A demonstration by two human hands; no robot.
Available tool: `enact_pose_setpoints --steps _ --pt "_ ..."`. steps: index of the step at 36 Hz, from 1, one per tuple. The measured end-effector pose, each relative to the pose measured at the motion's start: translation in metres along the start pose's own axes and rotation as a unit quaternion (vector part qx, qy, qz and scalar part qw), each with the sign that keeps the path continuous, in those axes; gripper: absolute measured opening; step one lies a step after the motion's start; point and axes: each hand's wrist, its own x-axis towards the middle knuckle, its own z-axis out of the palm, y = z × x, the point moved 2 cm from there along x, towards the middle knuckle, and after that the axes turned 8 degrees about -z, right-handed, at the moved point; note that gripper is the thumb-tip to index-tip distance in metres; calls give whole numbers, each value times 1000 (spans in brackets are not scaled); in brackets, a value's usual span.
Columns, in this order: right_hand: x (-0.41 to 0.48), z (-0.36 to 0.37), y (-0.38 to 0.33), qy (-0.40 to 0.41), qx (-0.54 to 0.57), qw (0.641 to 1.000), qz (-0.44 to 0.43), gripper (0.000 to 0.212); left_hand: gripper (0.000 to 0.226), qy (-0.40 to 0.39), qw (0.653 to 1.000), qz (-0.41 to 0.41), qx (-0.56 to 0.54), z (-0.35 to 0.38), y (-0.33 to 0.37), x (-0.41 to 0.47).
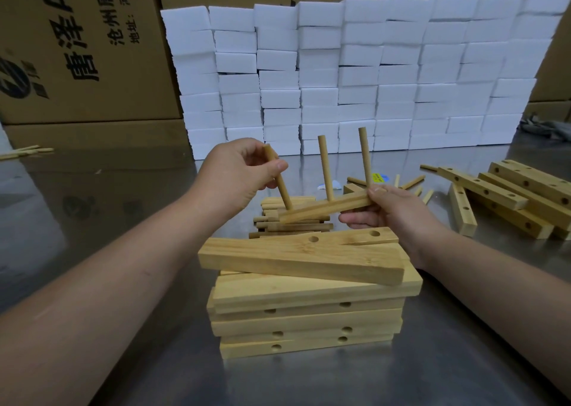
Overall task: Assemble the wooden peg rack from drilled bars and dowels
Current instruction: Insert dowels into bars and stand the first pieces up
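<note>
Wooden and stiff, the bar (324, 209) looks light, so I judge its end the best place to hold; my right hand (392, 214) pinches it there, thumb on top. My left hand (238, 170) clamps a dowel (284, 194) between thumb and fingers, its tip meeting the bar just below them.

On the tabletop (123, 189), a dowel pile (293, 225) lies behind the bar stack (309, 316), loose bars (482, 186) right of it, foam blocks (340, 75) farther behind.
</note>
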Motion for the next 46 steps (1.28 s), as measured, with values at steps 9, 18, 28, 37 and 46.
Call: enact_pose_setpoints --steps 9,18,28,37,46 --pt "1 -2 2 0 -6 1000 -3 27 12 -30 998 -19 41 3 -3 -2" --pt "6 -5 6 13 -8 1000 -13 26 28 -36 996 -80 -21 -4 -1 4" --pt "6 -6 6 12 -11 1000 -24 26 36 -166 920 -79 348 -10 -10 1" --pt "3 -5 5 8 -32 999 -25 26 15 -92 945 -50 311 -19 -7 7" --pt "2 -3 3 12 -24 999 -22 24 17 -114 934 -35 336 -15 4 4"
